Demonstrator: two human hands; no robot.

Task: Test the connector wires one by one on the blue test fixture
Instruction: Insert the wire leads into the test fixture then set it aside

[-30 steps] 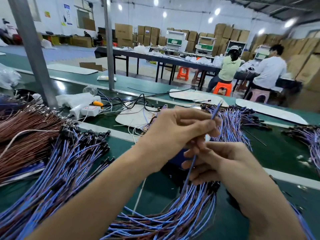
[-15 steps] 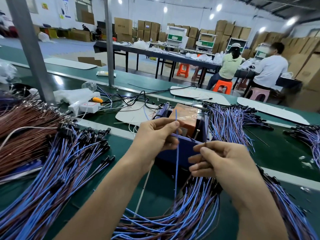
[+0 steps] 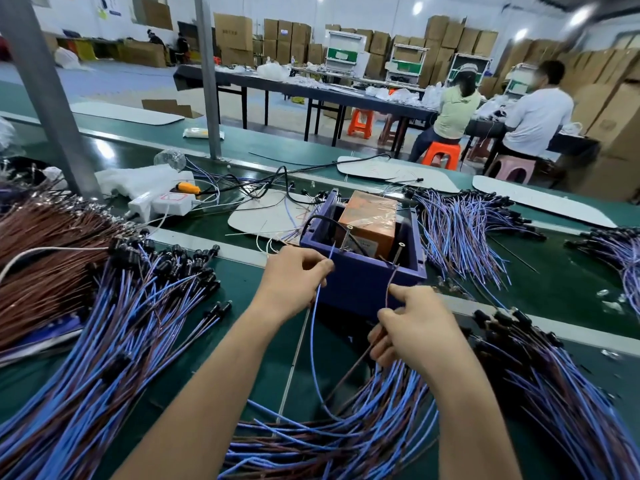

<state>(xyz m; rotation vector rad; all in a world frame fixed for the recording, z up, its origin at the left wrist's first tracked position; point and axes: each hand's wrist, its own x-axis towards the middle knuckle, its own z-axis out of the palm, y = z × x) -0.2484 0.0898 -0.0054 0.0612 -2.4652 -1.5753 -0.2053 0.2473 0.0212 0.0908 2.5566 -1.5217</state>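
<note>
The blue test fixture point(image 3: 360, 282), an open box with an orange block point(image 3: 369, 221) inside, stands on the green bench just beyond my hands. My left hand point(image 3: 294, 282) pinches the blue lead point(image 3: 313, 344) of a connector wire, whose tip points up at the screw post point(image 3: 346, 237) on the fixture's near left rim. My right hand point(image 3: 412, 327) pinches the brown lead point(image 3: 389, 284) of the same wire, its end rising toward the right screw post point(image 3: 398, 254). The wire loops down to a heap of blue and brown wires point(image 3: 346, 434) below my hands.
Big wire heaps lie at the left point(image 3: 114, 341), behind the fixture on the right point(image 3: 464, 230) and at the near right point(image 3: 554, 382). A brown wire bundle point(image 3: 41, 258), a white power strip point(image 3: 166, 202), grey posts and white boards surround the bench. Two people sit at a far table.
Both hands have come down and forward from in front of the fixture to its near rim. The wire's two leads are spread apart, one toward each screw post.
</note>
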